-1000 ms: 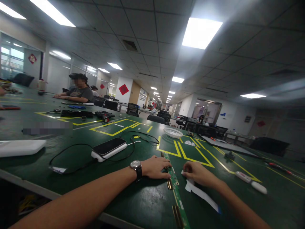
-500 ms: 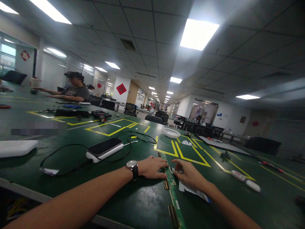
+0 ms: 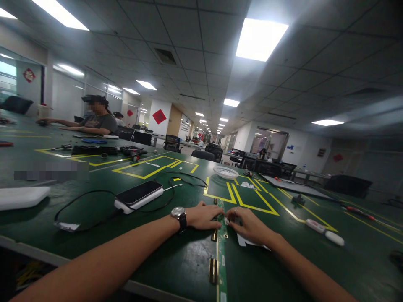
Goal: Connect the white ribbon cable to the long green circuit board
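A long, narrow green circuit board lies on the green table, running away from me, with gold-coloured flaps along its left edge. My left hand, a watch on its wrist, rests across the far part of the board, with fingers and thumb closed on it. Over the board's right edge is my right hand, thumb and fingers pinched around a small white piece at the board. The fingers partly hide this piece, so its kind is unclear. A white sheet or packet lies partly under my right hand.
Left of my hands, a phone lies on a white block beside a black cable. A white basket stands beyond the board. White oval items lie to the right. A person sits at the far left.
The board has turned, its near end swinging left, so it now points more straight away from me. Both hands remain at it; the right fingers have come closer to the left ones.
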Motion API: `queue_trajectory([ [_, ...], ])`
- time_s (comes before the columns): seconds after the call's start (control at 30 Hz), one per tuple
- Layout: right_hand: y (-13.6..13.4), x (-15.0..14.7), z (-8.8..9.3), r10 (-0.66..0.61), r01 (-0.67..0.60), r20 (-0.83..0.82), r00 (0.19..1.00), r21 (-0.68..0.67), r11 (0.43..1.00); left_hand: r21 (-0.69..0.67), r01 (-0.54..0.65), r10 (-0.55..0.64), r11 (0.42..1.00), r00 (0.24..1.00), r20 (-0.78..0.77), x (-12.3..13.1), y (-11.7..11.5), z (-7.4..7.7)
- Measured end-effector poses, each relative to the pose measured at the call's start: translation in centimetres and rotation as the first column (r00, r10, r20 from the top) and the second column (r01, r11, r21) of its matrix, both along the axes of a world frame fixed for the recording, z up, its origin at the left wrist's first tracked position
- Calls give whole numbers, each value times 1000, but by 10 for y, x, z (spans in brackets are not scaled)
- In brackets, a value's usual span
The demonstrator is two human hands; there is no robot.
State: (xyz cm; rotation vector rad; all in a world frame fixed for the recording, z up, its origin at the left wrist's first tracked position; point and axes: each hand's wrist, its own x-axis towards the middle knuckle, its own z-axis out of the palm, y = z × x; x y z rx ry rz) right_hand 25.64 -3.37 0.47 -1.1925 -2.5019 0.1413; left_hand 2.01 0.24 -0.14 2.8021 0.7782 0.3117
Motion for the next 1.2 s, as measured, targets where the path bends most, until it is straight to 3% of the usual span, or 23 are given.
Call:
queue_trajectory([
  [0.43,5,2,2,2,-2,-4,1000,-20,1000,-52,-4,6,999,1000,26,-1,8,-9],
  [0.53,7,5,2,64,-64,-10,998,-15,998,-87,8,-3,996,999,51,-2,8,-8],
  [0.67,3,0,6,170,-170,-17,985,28,985,-174,9,21,985,985,172,-3,9,-7],
  [0.83,4,-2,9,218,-215,120,969,-39,976,-246,-34,120,969,932,342,-8,12,-9],
  [0.9,10,8,8,131,-131,156,979,-14,991,-235,-36,117,971,933,340,-10,12,-8],
  [1.0,20,30,3,-116,103,224,968,68,992,-213,-66,127,975,949,290,-11,9,-5],
  [1.1,22,42,-2,-335,313,300,893,119,942,-178,-88,132,980,959,250,-12,6,-1],
  [1.2,16,35,-5,-444,421,349,825,145,896,-87,-106,122,991,970,211,-13,7,2],
])
